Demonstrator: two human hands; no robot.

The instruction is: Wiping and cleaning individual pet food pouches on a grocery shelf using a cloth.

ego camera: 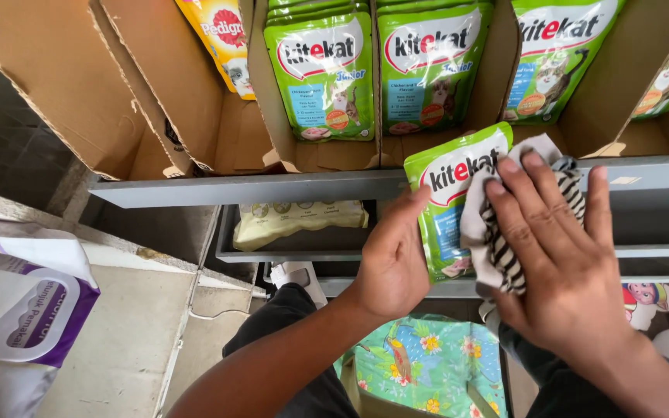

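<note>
My left hand (391,259) grips a green pet-food pouch (448,179) by its left edge, holding it upright in front of the grey metal shelf (249,188). My right hand (563,255) presses a white cloth with black stripes (497,248) flat against the pouch's right side. The pouch's lower right part is hidden under the cloth and fingers.
Open cardboard boxes (210,101) on the shelf hold rows of green pouches (323,73) and a yellow pouch (222,39). A pale bag (296,220) lies on the lower shelf. A white and purple pack (21,310) sits at left. A floral fabric (427,364) lies below.
</note>
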